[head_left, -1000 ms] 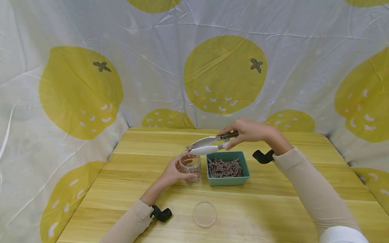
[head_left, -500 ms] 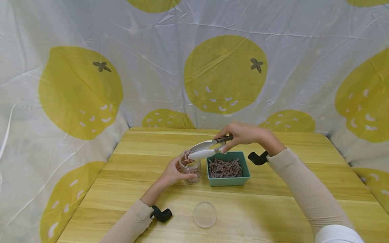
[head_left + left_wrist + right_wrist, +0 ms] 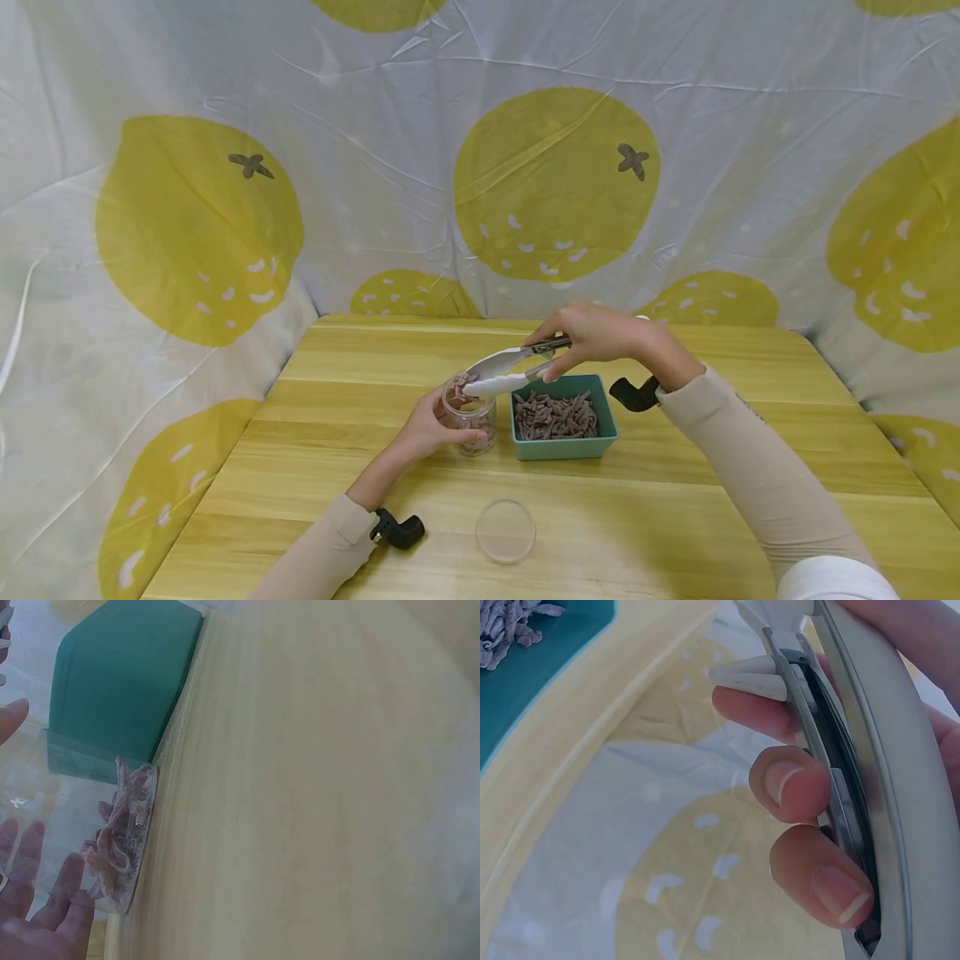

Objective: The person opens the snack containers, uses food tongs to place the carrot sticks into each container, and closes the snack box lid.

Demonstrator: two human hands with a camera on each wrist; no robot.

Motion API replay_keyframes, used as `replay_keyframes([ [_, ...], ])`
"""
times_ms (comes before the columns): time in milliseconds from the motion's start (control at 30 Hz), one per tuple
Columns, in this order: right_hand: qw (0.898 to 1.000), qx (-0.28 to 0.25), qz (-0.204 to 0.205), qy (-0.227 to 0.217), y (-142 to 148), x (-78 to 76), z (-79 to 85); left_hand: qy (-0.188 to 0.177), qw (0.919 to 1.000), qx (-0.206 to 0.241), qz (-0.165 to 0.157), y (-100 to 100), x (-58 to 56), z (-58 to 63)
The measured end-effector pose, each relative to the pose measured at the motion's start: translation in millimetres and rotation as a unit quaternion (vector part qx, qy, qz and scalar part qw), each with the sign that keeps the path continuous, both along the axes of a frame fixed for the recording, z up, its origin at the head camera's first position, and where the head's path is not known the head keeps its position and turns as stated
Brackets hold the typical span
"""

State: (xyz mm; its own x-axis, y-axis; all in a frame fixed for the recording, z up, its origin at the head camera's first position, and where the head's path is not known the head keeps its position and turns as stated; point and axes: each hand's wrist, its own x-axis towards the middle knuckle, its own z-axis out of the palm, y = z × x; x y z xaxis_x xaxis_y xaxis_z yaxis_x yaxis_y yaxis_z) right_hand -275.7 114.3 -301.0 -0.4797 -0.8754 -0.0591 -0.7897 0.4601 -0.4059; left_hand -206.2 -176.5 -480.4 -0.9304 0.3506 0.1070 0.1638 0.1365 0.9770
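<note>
My left hand [image 3: 429,427] grips a clear jar [image 3: 480,415] that stands upright on the table, thumb in front and fingers behind. Several brownish dried strips [image 3: 116,836] lie at the jar's bottom in the left wrist view. My right hand [image 3: 592,335] holds a pair of tongs [image 3: 501,373] with white tips. The tips point down left into the jar's mouth, with brown strips [image 3: 461,384] between them. In the right wrist view, fingers [image 3: 799,784] curl round the tongs' metal handle. A teal box [image 3: 564,450] full of the same strips stands right of the jar.
A round clear lid [image 3: 506,531] lies flat on the wooden table [image 3: 675,517], in front of the jar and box. Behind the table's back edge hangs a white cloth [image 3: 375,150] with yellow fruit prints.
My right hand has moved a little left and down, bringing the tongs' tips and the strips from above the jar's rim into its mouth. The left hand and jar stay in place.
</note>
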Motion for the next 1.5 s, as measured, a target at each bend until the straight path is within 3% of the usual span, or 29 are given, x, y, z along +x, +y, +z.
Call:
replay_keyframes([
  [433,1.000,-0.005,0.002,0.010,-0.6,3.2,-3.6,-0.021,0.9997,0.002,0.008,0.3,2.3,1.6],
  [800,1.000,-0.017,-0.006,0.000,5.2,5.9,-5.5,-0.011,0.9998,0.017,0.002,-0.1,-0.3,-2.2],
  [1200,0.996,-0.056,-0.047,-0.058,39.8,2.4,-12.5,0.006,0.9990,0.041,-0.017,0.4,-2.9,-3.4],
  [1500,0.996,-0.042,-0.059,-0.048,66.1,2.6,-25.9,0.004,0.9986,0.049,-0.019,-0.1,-4.5,-4.4],
])
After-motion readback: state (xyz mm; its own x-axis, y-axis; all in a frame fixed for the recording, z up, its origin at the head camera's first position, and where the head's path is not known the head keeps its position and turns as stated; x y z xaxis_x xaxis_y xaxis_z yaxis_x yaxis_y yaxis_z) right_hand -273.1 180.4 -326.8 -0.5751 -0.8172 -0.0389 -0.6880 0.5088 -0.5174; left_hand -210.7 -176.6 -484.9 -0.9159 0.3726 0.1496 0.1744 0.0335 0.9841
